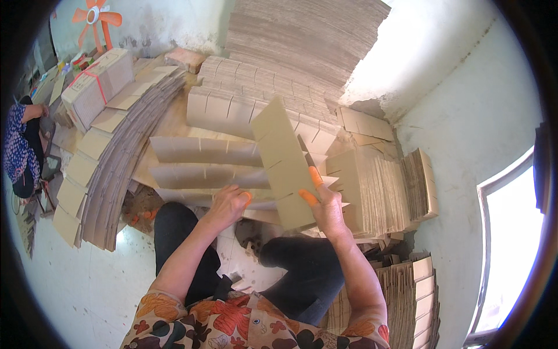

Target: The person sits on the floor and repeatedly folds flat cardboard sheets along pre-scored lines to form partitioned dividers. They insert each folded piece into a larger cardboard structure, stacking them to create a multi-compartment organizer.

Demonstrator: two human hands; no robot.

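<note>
A slotted tan cardboard panel point(276, 151) is held upright and tilted, its top leaning left, in front of the right ends of three long tan cardboard strips point(212, 176) stood on edge. The panel is gripped near its lower right edge by the right hand point(331, 212), which is closed on it, the thumb pressed to the broad face and a finger set along the edge; both digits are capped by orange finger covers point(309, 198). Whether the panel's slits are engaged with the strips cannot be told.

The left hand point(228, 205) is held beside the nearest strip, its fingers curled and nearly closed; whether the strip is pinched by it cannot be told. One of its digits is also covered in orange.

Behind the strips, rows of slit tan cardboard point(221, 107) are packed upright, backed by a tall pile of flat brown cardboard sheets point(296, 35). At right, a thick upright stack of tan cardboard point(378, 192) is lined up near the pale plastered wall point(453, 134). At left, a long fanned stack of cardboard pieces point(122, 168) is topped by a whitish rectangular carton point(96, 87) tied with pink string, with an orange-bladed fan point(93, 16) seen beyond. Another person, dressed in a dark blue patterned top point(15, 136), is partly shown at the far left.
</note>
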